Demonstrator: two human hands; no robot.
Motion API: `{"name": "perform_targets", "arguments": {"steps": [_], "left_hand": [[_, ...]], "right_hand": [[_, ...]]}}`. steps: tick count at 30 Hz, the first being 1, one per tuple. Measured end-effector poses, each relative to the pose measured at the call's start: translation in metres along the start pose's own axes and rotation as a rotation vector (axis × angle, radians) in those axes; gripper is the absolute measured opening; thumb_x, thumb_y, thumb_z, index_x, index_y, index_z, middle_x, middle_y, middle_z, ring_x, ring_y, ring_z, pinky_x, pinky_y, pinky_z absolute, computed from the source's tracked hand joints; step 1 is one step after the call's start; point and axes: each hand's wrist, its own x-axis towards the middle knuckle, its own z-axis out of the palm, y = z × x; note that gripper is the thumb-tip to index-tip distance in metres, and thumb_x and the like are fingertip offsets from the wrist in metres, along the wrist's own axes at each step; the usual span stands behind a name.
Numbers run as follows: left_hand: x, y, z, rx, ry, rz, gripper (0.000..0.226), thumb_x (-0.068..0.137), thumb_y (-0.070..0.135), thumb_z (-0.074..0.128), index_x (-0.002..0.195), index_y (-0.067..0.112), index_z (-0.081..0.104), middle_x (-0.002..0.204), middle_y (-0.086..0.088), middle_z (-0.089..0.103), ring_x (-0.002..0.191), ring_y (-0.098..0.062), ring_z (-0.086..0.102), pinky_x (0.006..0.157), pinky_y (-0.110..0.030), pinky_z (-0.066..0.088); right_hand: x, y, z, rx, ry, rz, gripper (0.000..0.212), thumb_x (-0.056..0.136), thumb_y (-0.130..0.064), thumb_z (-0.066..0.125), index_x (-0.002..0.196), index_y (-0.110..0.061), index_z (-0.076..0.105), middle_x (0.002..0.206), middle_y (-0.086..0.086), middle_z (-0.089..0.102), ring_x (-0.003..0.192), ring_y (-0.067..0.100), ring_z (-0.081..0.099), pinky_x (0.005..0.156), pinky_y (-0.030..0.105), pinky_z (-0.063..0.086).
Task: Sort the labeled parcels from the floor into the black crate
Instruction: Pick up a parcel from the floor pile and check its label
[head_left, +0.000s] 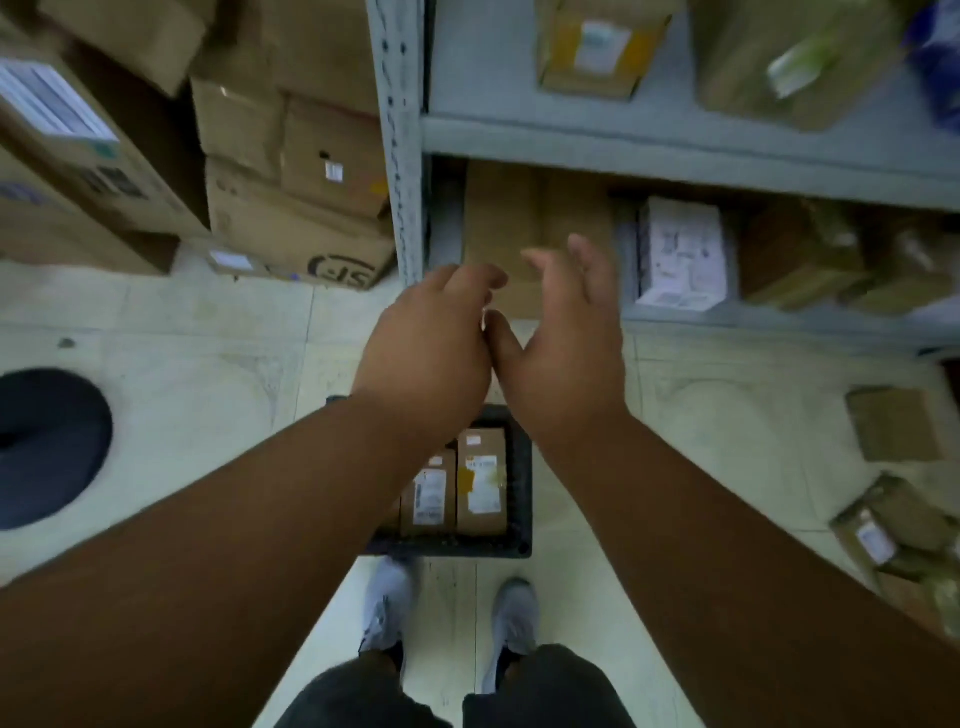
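Observation:
The black crate (522, 499) sits on the floor just ahead of my feet, with two labeled brown parcels (480, 483) lying side by side in it. My forearms hide its left part. My left hand (428, 353) and my right hand (566, 338) hover together above the crate, thumbs nearly touching, fingers apart and holding nothing. More labeled parcels (883, 530) lie on the floor at the right edge, and a flat brown parcel (893, 423) lies beyond them.
A grey metal shelf unit (675, 140) with boxes and a white labeled parcel (680, 254) stands ahead on the right. Stacked cardboard boxes (291, 197) fill the back left. A dark round cushion (47, 447) lies on the tiled floor at left.

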Motion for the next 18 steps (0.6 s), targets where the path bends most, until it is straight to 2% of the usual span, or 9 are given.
{"name": "perform_targets", "arguments": {"steps": [4,6,8,10,13,16,18], "left_hand": [[-0.023,0.057,-0.067,-0.097,0.114,0.079,0.033,0.097,0.008,0.047,0.126,0.020,0.058,0.120,0.001,0.064,0.101,-0.008,0.057,0.076,-0.020,0.040],[-0.037,0.080,-0.087,-0.164,0.108,0.077,0.029,0.100,0.012,0.045,0.124,0.021,0.058,0.119,0.004,0.063,0.097,-0.004,0.054,0.075,-0.020,0.041],[-0.046,0.102,-0.096,-0.204,0.079,0.111,0.026,0.101,0.015,0.045,0.123,0.021,0.058,0.120,0.005,0.062,0.100,-0.006,0.056,0.080,-0.023,0.043],[-0.052,0.126,-0.102,-0.225,0.069,0.166,0.026,0.101,0.017,0.045,0.123,0.023,0.058,0.119,0.007,0.061,0.102,-0.008,0.056,0.082,-0.024,0.044],[-0.060,0.166,-0.106,-0.249,0.094,0.270,0.025,0.100,0.020,0.046,0.121,0.027,0.058,0.113,0.013,0.059,0.095,0.000,0.053,0.078,-0.022,0.045],[-0.073,0.210,-0.099,-0.271,0.117,0.341,0.021,0.099,0.022,0.048,0.115,0.032,0.057,0.103,0.021,0.054,0.091,0.002,0.054,0.072,-0.005,0.037],[-0.086,0.247,-0.085,-0.298,0.069,0.384,0.020,0.099,0.023,0.049,0.112,0.036,0.056,0.101,0.022,0.053,0.097,0.006,0.053,0.071,-0.003,0.037]], "right_hand": [[-0.023,-0.048,-0.081,0.066,0.159,-0.006,0.057,0.088,-0.033,0.070,0.139,-0.019,0.049,0.157,0.008,0.027,0.142,0.022,0.034,0.105,0.053,0.043],[-0.038,-0.064,-0.112,0.084,0.196,-0.001,0.057,0.087,-0.033,0.072,0.138,-0.020,0.050,0.156,0.008,0.030,0.142,0.019,0.032,0.107,0.052,0.042],[-0.052,-0.073,-0.141,0.093,0.240,-0.004,0.059,0.085,-0.033,0.074,0.137,-0.018,0.050,0.153,0.009,0.033,0.143,0.019,0.031,0.111,0.048,0.040],[-0.065,-0.076,-0.169,0.095,0.273,0.005,0.061,0.083,-0.035,0.075,0.137,-0.018,0.050,0.152,0.009,0.034,0.144,0.019,0.031,0.112,0.034,0.037],[-0.090,-0.067,-0.213,0.074,0.324,0.034,0.063,0.082,-0.034,0.075,0.137,-0.017,0.049,0.152,0.008,0.035,0.143,0.016,0.029,0.098,-0.002,0.021],[-0.116,-0.045,-0.256,0.079,0.387,0.061,0.066,0.082,-0.032,0.076,0.139,-0.017,0.047,0.152,0.006,0.034,0.138,0.009,0.030,0.095,-0.008,0.015],[-0.138,-0.024,-0.285,0.071,0.437,0.090,0.068,0.082,-0.033,0.077,0.141,-0.019,0.045,0.154,0.005,0.033,0.138,0.006,0.027,0.092,-0.010,0.013]]}}
